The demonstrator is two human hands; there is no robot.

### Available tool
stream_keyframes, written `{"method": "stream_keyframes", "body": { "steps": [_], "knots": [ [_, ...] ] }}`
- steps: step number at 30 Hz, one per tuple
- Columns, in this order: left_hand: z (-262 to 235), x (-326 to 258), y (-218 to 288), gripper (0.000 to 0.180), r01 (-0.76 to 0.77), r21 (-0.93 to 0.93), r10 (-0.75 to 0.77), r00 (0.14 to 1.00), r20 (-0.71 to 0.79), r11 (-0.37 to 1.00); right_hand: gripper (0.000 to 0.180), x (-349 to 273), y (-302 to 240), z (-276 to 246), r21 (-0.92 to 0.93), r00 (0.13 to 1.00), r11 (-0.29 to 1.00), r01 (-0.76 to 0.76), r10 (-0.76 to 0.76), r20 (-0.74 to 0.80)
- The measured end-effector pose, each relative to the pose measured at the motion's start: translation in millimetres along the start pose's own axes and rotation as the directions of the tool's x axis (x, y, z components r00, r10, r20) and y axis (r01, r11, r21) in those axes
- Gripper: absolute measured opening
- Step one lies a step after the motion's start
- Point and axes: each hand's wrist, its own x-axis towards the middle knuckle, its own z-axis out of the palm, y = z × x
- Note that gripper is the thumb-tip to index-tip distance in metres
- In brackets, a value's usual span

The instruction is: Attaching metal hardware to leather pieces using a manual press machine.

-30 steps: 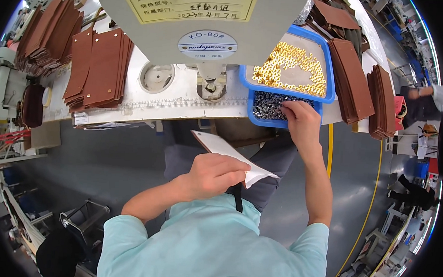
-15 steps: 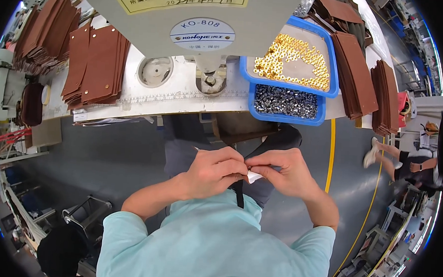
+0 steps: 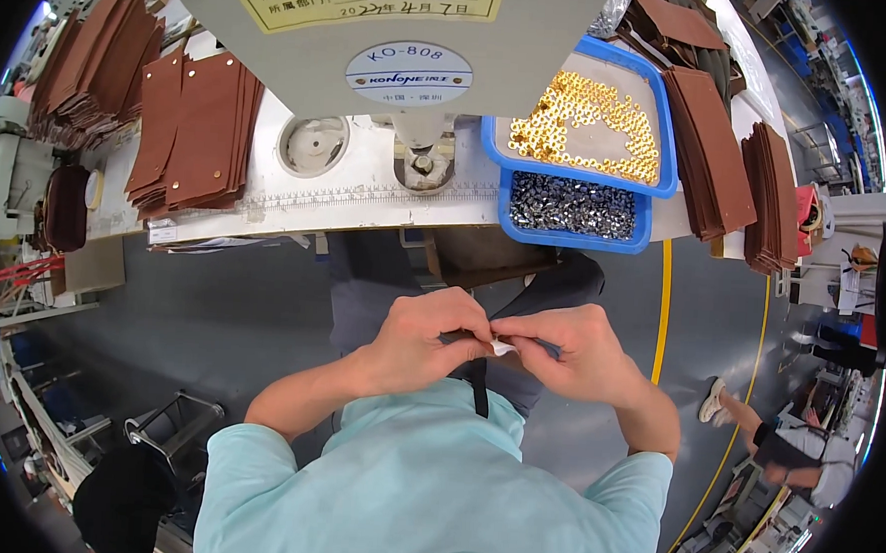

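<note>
Brown leather-like pieces (image 3: 195,128) are lying in fanned stacks on the left part of the white worktop (image 3: 367,197), and more brown stacks (image 3: 715,156) are standing at its right end. Only the head view is showing this moment. Both hands are meeting low in front of the person's body, well below the worktop edge: the left hand (image 3: 422,340) and the right hand (image 3: 571,348) are close together, fingertips touching, and they are pinching between them a small white piece (image 3: 502,348), with a dark strip (image 3: 478,384) hanging down under it. What exactly sits between the fingertips is too small to tell. Above them, a blue tray (image 3: 670,148) is holding gold-coloured eyelets (image 3: 583,124), and just in front of it a smaller blue tray (image 3: 642,227) is holding dark grey metal parts (image 3: 572,205). Under the grey machine head (image 3: 375,48), the press post (image 3: 421,160) is standing free, with nothing placed beneath it. As I judge it, the work is in a preparing step: the hands are fitting something onto the white piece, and the pressing at the machine is not yet done. At the right edge, another person's leg and shoe (image 3: 719,401) are showing on the floor.
</note>
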Motion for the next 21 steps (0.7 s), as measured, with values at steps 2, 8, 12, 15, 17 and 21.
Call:
{"method": "stream_keyframes", "body": {
  "steps": [2, 8, 12, 15, 17, 21],
  "knots": [
    [-1.9, 1.3, 6.5, 0.015, 0.107, -0.084, -0.107, 0.994, 0.009, 0.991, 0.023, 0.1, -1.7, -1.2, -0.049, 0.982, 0.984, 0.170, -0.173, -0.080],
    [0.7, -4.4, 12.1, 0.012, 0.353, -0.179, -0.345, 0.935, 0.079, 0.918, 0.032, 3.4, 8.6, 3.9, -0.142, 0.971, 0.965, 0.221, -0.232, -0.062],
    [-1.8, -3.9, 19.0, 0.014, 0.390, -0.117, -0.378, 0.919, 0.116, 0.913, 0.037, 5.4, 13.8, 9.5, -0.122, 0.956, 0.958, 0.261, -0.274, -0.104],
    [-2.0, -5.0, 14.1, 0.020, 0.387, -0.160, -0.370, 0.921, 0.123, 0.908, 0.039, 5.3, 15.6, 14.7, -0.086, 0.961, 0.967, 0.238, -0.248, -0.126],
    [4.8, -2.3, 21.6, 0.024, 0.393, -0.223, -0.391, 0.919, 0.056, 0.892, 0.045, 6.1, 18.0, 21.0, -0.005, 0.949, 0.976, 0.216, -0.211, -0.235],
    [0.7, 9.4, 30.8, 0.039, 0.416, -0.120, -0.398, 0.906, 0.147, 0.902, 0.050, 6.3, 20.0, 27.1, -0.129, 0.931, 0.949, 0.289, -0.309, -0.192]
  ]
}}
